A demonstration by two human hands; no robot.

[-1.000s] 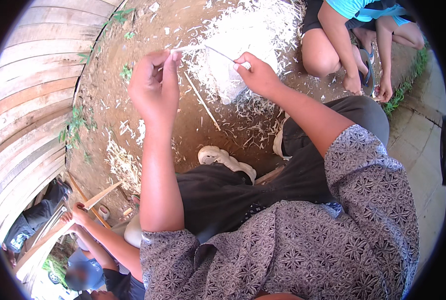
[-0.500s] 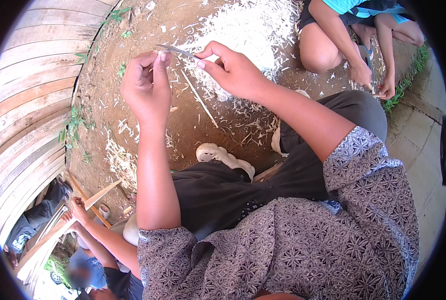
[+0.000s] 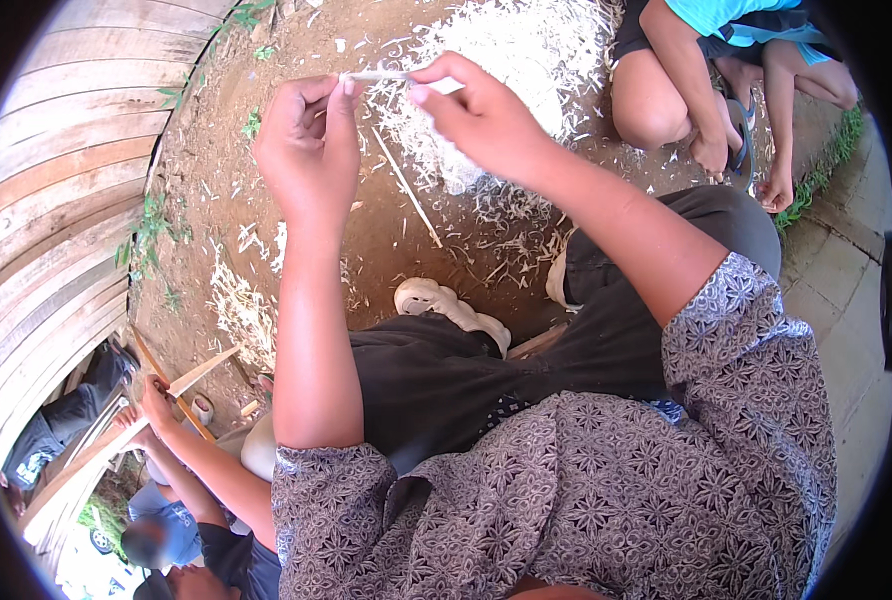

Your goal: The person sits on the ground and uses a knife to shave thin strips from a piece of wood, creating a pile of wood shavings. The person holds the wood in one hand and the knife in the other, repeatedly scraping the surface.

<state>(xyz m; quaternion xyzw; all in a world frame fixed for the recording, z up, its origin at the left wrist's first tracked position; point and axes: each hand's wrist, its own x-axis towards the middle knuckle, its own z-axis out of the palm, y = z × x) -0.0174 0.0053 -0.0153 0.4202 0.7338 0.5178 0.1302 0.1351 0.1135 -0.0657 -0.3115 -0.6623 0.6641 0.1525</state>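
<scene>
Both arms reach forward over bare ground. My right hand (image 3: 491,115) is closed around the near end of a knife (image 3: 381,75), whose thin, pale, slightly blurred blade points left. Its handle is hidden in the fingers. At the blade's far end, my left hand (image 3: 311,140) pinches with thumb against fingers. What it holds, if anything, is too small to make out. Behind the hands spreads a large heap of pale wood shavings (image 3: 516,60). Below them a thin pale stick (image 3: 407,187) lies on the soil.
A plank wall (image 3: 76,140) curves along the left. More shavings (image 3: 241,315) lie near it. At upper right a co-worker's hand (image 3: 708,155) hangs near a sandal. At lower left another person's hands (image 3: 151,405) hold long wooden strips. Paving (image 3: 846,280) borders the right.
My right hand and the knife have moved up and a little to the right. The blade now lies nearly level. My left hand has shifted slightly up and right, still pinching.
</scene>
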